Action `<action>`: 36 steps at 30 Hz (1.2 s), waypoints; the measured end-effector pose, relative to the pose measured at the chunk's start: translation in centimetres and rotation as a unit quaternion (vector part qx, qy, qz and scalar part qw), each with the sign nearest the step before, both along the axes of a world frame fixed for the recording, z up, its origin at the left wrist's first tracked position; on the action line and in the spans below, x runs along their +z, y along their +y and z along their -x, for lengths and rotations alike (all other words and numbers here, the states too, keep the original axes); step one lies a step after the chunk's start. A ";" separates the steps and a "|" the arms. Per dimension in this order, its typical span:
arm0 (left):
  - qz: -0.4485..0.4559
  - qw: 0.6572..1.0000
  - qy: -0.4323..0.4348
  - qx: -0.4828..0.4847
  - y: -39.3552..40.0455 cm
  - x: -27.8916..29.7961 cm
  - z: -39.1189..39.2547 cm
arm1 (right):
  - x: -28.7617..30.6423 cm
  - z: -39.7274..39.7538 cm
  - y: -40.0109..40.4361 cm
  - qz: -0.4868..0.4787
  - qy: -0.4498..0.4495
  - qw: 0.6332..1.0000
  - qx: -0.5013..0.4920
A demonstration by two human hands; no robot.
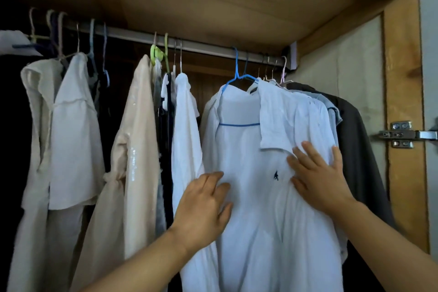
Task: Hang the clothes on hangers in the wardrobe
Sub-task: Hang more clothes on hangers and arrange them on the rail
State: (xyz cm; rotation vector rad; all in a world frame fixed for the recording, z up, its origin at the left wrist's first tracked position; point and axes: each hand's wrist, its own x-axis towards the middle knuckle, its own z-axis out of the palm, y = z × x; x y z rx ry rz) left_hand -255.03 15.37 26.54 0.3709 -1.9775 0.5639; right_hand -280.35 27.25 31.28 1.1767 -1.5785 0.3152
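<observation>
A white polo shirt (256,208) with a small dark logo on the chest hangs on a blue hanger (237,78), hooked over the metal rail (208,46) of the wardrobe. My left hand (203,208) rests flat on the shirt's left front, fingers loosely spread. My right hand (317,180) lies flat on the shirt's right chest below the collar, fingers straight. Neither hand grips the cloth.
More clothes hang on the rail: cream and white tops (71,137) at the left, a pale sequinned garment (135,149), a white shirt (187,137), and a dark grey garment (360,154) at the right. The wardrobe's wooden side and a door hinge (403,135) stand at the right.
</observation>
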 end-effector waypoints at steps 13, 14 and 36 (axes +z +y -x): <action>-0.170 0.944 0.192 -0.207 1.5 19.2 6.1 | 9.2 -6.3 -0.5 0.220 -0.011 0.944 0.246; -0.185 0.937 0.212 -0.208 1.1 20.9 6.4 | 10.1 -6.3 -0.5 0.234 -0.045 0.935 0.262; -0.523 0.736 0.175 -0.392 -8.3 27.4 16.6 | 14.1 -3.2 -3.3 0.122 -0.324 0.839 0.419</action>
